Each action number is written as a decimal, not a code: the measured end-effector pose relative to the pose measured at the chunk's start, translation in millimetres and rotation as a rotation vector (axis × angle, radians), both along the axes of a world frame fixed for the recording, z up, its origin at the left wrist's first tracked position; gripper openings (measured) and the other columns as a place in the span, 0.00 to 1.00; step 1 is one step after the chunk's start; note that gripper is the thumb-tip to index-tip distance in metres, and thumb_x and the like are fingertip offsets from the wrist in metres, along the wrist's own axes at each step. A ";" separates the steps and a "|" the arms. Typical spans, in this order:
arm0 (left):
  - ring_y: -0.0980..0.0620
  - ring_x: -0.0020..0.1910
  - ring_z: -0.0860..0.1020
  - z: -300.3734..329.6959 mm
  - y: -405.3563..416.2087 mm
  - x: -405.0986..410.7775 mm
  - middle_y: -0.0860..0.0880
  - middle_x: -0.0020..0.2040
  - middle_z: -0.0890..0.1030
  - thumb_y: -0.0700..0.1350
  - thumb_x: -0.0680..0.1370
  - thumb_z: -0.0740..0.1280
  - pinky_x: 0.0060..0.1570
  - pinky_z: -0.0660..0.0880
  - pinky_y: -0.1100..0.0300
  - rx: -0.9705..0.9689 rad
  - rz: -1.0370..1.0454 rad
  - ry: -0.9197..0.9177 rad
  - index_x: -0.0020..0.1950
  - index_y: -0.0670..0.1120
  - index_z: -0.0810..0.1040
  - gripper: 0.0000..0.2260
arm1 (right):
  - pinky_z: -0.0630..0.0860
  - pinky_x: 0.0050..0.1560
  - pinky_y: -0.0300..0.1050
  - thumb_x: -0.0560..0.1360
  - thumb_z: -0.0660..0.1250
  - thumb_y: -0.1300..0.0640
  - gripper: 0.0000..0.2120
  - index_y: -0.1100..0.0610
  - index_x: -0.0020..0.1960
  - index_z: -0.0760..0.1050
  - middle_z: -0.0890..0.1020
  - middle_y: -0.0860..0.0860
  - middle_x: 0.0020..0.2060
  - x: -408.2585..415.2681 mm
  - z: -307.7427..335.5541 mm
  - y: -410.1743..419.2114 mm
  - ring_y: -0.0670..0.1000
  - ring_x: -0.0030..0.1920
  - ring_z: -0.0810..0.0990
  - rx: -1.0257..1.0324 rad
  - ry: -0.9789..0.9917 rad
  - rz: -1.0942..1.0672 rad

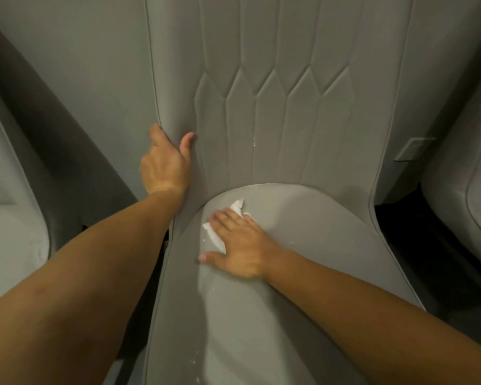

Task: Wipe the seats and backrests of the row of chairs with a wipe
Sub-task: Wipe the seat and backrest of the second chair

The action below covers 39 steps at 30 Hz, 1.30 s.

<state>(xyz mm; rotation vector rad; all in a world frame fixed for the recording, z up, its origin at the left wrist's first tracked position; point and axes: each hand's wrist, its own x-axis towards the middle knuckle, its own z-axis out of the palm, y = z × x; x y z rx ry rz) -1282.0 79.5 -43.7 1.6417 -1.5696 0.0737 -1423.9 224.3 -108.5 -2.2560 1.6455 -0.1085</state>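
A grey padded chair fills the view, its seat [303, 245] below and its quilted backrest [275, 93] above. My right hand [239, 243] lies flat with straight fingers on a white wipe [238, 205], pressing it onto the back left part of the seat. Most of the wipe is hidden under the palm. My left hand [164, 159] grips the left edge of the backrest, fingers curled behind the edge and thumb on the front. Small white crumbs dot the seat front [197, 354] and the backrest seam.
A neighbouring grey chair [11, 232] stands at the left, and another chair [469, 190] at the right. Dark gaps [406, 232] separate the chairs.
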 end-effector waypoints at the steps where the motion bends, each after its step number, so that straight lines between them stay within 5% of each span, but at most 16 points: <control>1: 0.29 0.42 0.76 0.0 -1.1 1.1 0.33 0.45 0.79 0.64 0.78 0.56 0.37 0.60 0.49 -0.003 -0.006 0.003 0.66 0.39 0.63 0.30 | 0.41 0.79 0.54 0.76 0.51 0.26 0.44 0.51 0.82 0.47 0.49 0.47 0.81 4.7 2.1 9.5 0.46 0.80 0.41 0.000 0.001 0.079; 6: 0.30 0.41 0.76 1.1 -2.3 0.9 0.34 0.44 0.80 0.62 0.79 0.57 0.35 0.61 0.49 0.010 -0.022 0.046 0.62 0.39 0.65 0.26 | 0.42 0.76 0.52 0.76 0.47 0.28 0.38 0.47 0.81 0.55 0.56 0.50 0.81 11.8 -6.6 33.8 0.52 0.80 0.49 -0.155 0.006 0.236; 10: 0.31 0.40 0.77 3.2 -1.0 1.9 0.34 0.42 0.80 0.61 0.79 0.57 0.34 0.61 0.50 0.008 -0.050 0.059 0.57 0.40 0.65 0.23 | 0.37 0.74 0.65 0.78 0.42 0.29 0.36 0.43 0.81 0.47 0.47 0.48 0.82 11.5 -8.9 -21.3 0.51 0.80 0.39 -0.055 0.133 -0.167; 13: 0.31 0.40 0.77 2.3 -1.7 1.6 0.35 0.41 0.80 0.60 0.80 0.58 0.34 0.61 0.50 -0.016 -0.076 0.090 0.54 0.41 0.65 0.21 | 0.36 0.75 0.63 0.77 0.40 0.27 0.41 0.50 0.82 0.46 0.46 0.47 0.82 8.3 -12.2 -61.7 0.50 0.80 0.38 -0.037 0.122 -0.447; 17: 0.32 0.38 0.76 1.1 -2.6 0.4 0.37 0.39 0.80 0.59 0.80 0.58 0.34 0.60 0.51 -0.040 -0.075 0.127 0.51 0.43 0.64 0.19 | 0.38 0.76 0.58 0.76 0.43 0.27 0.45 0.57 0.82 0.48 0.50 0.51 0.81 19.2 -22.9 -64.9 0.53 0.80 0.40 -0.116 0.101 -0.532; 23: 0.30 0.41 0.76 1.9 -1.2 -0.3 0.34 0.42 0.80 0.59 0.80 0.57 0.35 0.61 0.49 -0.029 -0.064 0.121 0.52 0.43 0.63 0.18 | 0.45 0.77 0.54 0.78 0.48 0.30 0.39 0.53 0.81 0.53 0.54 0.50 0.81 38.4 -14.8 -35.4 0.49 0.80 0.45 -0.123 0.027 -0.218; 29: 0.30 0.41 0.76 1.0 10.5 0.3 0.33 0.42 0.79 0.59 0.80 0.57 0.36 0.60 0.49 -0.026 -0.058 0.127 0.53 0.41 0.64 0.20 | 0.41 0.76 0.54 0.77 0.44 0.29 0.35 0.41 0.80 0.52 0.51 0.48 0.81 14.3 -18.7 -16.7 0.49 0.80 0.42 -0.143 0.062 -0.032; 35: 0.29 0.41 0.75 0.3 10.6 0.8 0.32 0.43 0.79 0.58 0.80 0.58 0.37 0.61 0.48 -0.032 -0.067 0.143 0.53 0.40 0.64 0.21 | 0.37 0.76 0.62 0.81 0.41 0.34 0.31 0.44 0.81 0.51 0.49 0.45 0.81 -44.2 -13.4 -47.0 0.52 0.80 0.43 -0.137 0.188 -0.374; 39: 0.30 0.39 0.75 -0.4 10.6 -0.9 0.33 0.41 0.79 0.59 0.80 0.57 0.36 0.61 0.49 -0.037 -0.051 0.140 0.51 0.42 0.63 0.19 | 0.34 0.75 0.62 0.78 0.39 0.31 0.37 0.49 0.80 0.59 0.55 0.49 0.80 -63.1 -18.0 -42.4 0.56 0.80 0.46 -0.229 0.287 -0.567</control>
